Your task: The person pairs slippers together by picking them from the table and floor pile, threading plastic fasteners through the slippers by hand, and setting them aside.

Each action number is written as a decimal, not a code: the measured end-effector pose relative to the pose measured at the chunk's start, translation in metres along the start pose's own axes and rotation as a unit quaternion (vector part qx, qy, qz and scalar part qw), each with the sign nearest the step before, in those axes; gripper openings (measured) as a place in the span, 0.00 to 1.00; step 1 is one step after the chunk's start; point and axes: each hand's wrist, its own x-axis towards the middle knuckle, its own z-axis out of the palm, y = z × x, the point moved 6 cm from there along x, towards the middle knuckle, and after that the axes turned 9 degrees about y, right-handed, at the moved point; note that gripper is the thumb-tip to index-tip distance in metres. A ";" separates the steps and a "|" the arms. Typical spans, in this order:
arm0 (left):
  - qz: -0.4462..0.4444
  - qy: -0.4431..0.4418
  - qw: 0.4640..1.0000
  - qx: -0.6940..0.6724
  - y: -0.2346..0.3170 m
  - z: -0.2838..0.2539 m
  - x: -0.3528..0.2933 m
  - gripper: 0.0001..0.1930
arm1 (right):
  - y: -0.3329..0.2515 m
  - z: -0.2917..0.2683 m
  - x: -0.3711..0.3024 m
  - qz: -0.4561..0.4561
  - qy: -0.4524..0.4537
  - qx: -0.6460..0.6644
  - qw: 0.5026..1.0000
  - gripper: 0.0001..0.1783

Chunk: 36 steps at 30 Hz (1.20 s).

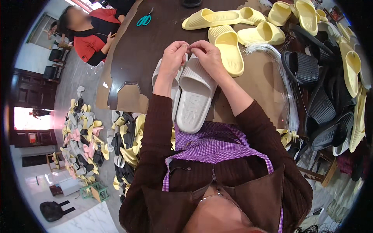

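- Closest in, at 6 o'clock, is a purple checked apron (210, 151).
- Two gray slippers (190, 110) lie side by side in the middle, toes toward 12 o'clock. One heel pokes out over the apron, so a bump from the body could push it crooked.
- The left hand (173, 58) and right hand (207, 56) meet at the toes. Both have fingertips pinched tight and almost touching. I cannot tell what, if anything, is between them — a thin bit could slip or snap if pulled too hard.
- A yellow slipper (229, 54) is at 1 o'clock, just beside the right hand, which could knock it.
- Thin pale strands (289, 101) lie at 3 o'clock — they could tangle if the right sleeve (268, 132) drags them.
- Black slippers (323, 110) crowd past them. That heap could slide if leaned on.
- Teal-handled scissors (144, 20) lie on the table (134, 50) at 11 o'clock, well apart from the hands.
- Farther off, a person (93, 33) in red and black is at 10 o'clock, and a slipper heap (87, 145) is at 8 o'clock.
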 end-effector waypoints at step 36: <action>0.219 -0.012 0.944 0.248 0.001 -0.008 0.006 0.08 | -0.019 0.009 -0.004 -0.042 -0.017 -0.108 0.993 0.07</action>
